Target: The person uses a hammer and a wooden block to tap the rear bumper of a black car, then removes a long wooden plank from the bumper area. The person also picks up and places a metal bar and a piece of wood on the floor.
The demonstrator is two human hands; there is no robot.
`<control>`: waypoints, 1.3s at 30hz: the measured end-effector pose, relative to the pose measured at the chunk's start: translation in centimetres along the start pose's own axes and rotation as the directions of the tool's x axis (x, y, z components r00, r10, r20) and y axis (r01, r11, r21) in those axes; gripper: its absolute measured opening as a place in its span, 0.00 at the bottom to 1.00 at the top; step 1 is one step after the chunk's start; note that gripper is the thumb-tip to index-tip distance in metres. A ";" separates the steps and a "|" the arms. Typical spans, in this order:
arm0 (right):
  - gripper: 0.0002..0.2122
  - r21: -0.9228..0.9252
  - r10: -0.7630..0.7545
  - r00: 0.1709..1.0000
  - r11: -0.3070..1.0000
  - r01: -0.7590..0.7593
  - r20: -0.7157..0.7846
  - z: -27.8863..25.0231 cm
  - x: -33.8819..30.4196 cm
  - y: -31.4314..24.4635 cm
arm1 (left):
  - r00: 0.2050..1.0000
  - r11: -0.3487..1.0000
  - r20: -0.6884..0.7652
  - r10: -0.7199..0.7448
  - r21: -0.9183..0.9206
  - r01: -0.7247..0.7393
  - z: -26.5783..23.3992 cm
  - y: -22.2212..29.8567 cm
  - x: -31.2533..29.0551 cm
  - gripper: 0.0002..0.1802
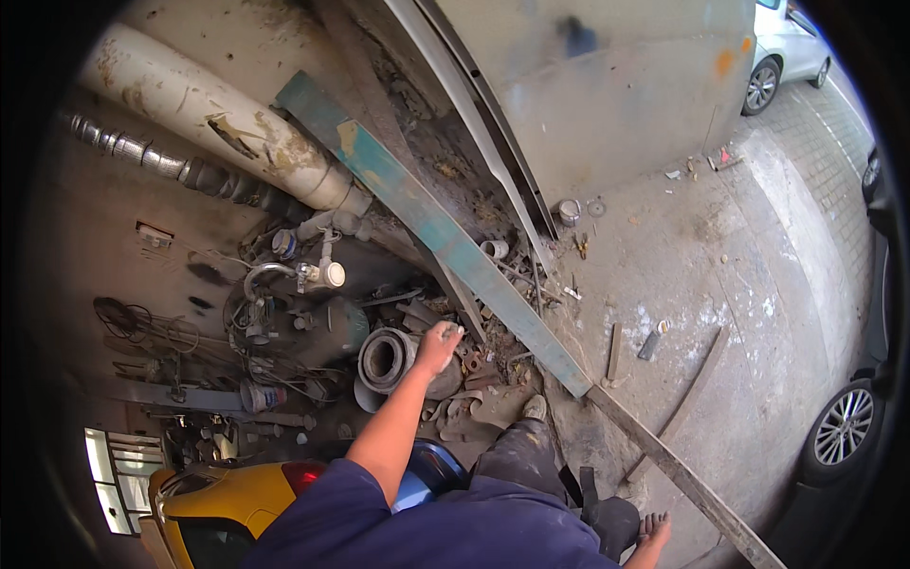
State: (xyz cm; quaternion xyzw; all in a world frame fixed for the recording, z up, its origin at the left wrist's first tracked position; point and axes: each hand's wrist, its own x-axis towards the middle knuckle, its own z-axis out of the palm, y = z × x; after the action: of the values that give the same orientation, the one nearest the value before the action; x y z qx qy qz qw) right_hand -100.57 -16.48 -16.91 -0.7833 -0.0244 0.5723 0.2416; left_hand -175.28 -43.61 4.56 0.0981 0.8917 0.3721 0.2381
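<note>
The left hand (439, 349), fingers curled, hold impossible to tell, hovers beside a dark bar (462, 302). Beyond it slants a long teal beam (445, 248), seemingly leaning for support. The right hand (652, 533), fingers loosely parted, appears empty near a narrow plank (684, 471).

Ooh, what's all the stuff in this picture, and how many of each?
Flat beam: 1, worn green-blue, slanting across the middle
Thick pipe: 1, dirty white, upper left
Ribbed duct: 1, silver and dark, upper left
Hollow round piece: 1, grey, near centre
Narrow bar: 1, grey-brown, lower right
Tin: 1, whitish, upper right of centre
White car: 1, white, upper right
Yellow car: 1, yellow, lower left
Small clutter: too jumbled to count, mixed colours, mostly left
Shirt: 1, dark blue, bottom
Left hand: 1, bare, centre
Right hand: 1, bare, lower right
</note>
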 end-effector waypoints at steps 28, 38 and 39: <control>0.48 -0.457 0.505 0.722 0.841 -0.288 0.474 57.3 -30.4 23.8 | 0.837 0.852 -0.547 -0.001 -0.439 -0.286 -24.4 15.1 31.2 0.53; 0.58 0.027 0.442 0.865 0.887 -0.461 0.237 70.1 -33.1 25.9 | 0.744 0.801 -0.628 0.229 -0.312 -0.510 -24.5 14.3 32.7 0.48; 0.58 0.027 0.433 0.872 0.893 -0.450 0.229 70.6 -33.3 26.5 | 0.740 0.810 -0.639 0.210 -0.310 -0.498 -24.5 14.2 32.6 0.48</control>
State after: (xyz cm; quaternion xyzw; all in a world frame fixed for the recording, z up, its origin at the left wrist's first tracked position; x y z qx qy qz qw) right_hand -182.50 -25.55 -14.29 -0.6908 0.1514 0.6947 0.1312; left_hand -215.78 -37.30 18.13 0.0943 0.7684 0.6242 -0.1050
